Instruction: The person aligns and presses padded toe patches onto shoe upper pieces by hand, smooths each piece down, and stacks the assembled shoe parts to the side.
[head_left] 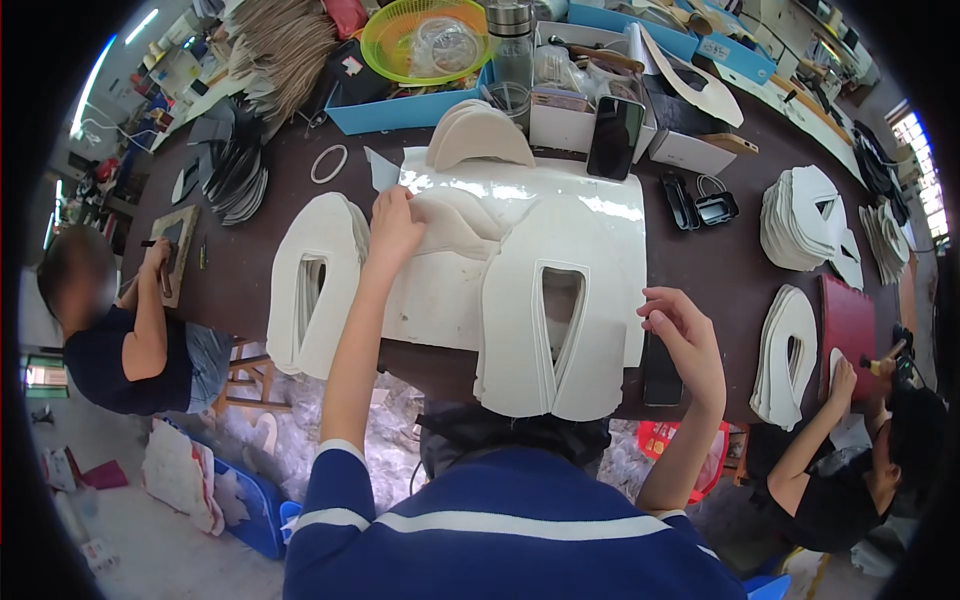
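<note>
My left hand (397, 228) is at the left end of some thin curved off-white pieces (450, 222) on a glossy white sheet (430, 310). Its fingers are bent together, and what they pinch is hidden. My right hand (686, 340) hovers over the sheet's right edge, with its fingers loosely curved, apart and holding nothing. Between the hands, a stack of off-white shoe-upper-shaped pieces (515, 320) with a slot-like opening lies at the front edge. A similar stack (340, 230) sits left of my left forearm. Half-round off-white pieces (480, 140) are piled at the sheet's far edge.
A black phone (662, 372) lies below my right hand. Behind are a yellow basket (425, 40), a glass bottle (511, 50), a blue box (400, 115) and an upright phone (615, 138). More stacks (800, 220) lie right. Co-workers sit left (130, 340) and right (850, 480).
</note>
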